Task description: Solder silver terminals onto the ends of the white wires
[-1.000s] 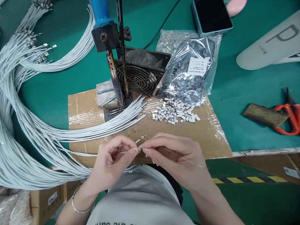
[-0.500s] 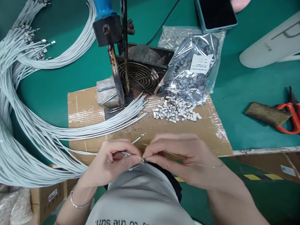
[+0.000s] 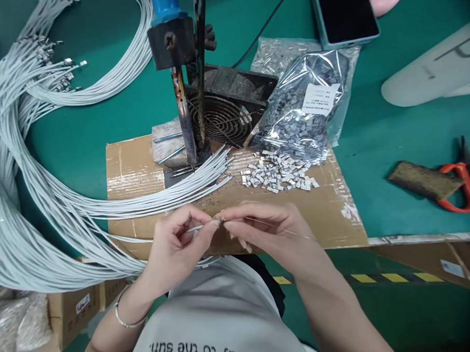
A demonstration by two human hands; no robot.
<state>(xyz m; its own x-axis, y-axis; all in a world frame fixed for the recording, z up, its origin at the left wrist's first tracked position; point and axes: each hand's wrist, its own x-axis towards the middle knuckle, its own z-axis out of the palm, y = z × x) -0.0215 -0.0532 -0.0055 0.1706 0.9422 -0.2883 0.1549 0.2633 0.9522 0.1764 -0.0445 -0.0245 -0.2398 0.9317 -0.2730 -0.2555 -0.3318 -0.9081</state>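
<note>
My left hand [image 3: 176,246] pinches the end of a thin white wire [image 3: 196,228] over the near edge of a cardboard sheet [image 3: 133,170]. My right hand [image 3: 264,232] meets it fingertip to fingertip, pinching a tiny metal terminal [image 3: 220,220] at the wire's tip; a fine strand of solder wire [image 3: 284,231] runs back across that hand. Beyond the hands lies a loose pile of small metal terminals [image 3: 277,175]. An upright soldering iron [image 3: 180,95] with a blue handle stands clamped behind, wire ends [image 3: 215,171] fanned out at its base.
Large bundles of white wires [image 3: 31,153] loop across the green table at left. A black fan [image 3: 224,114] sits behind the iron, bags of terminals [image 3: 306,110] to its right. A phone [image 3: 344,13], red-handled scissors [image 3: 463,187] and a brown block [image 3: 420,181] lie at right.
Both hands dipped toward my body half a second ago and have come back up over the cardboard edge, still pinched together on the wire tip.
</note>
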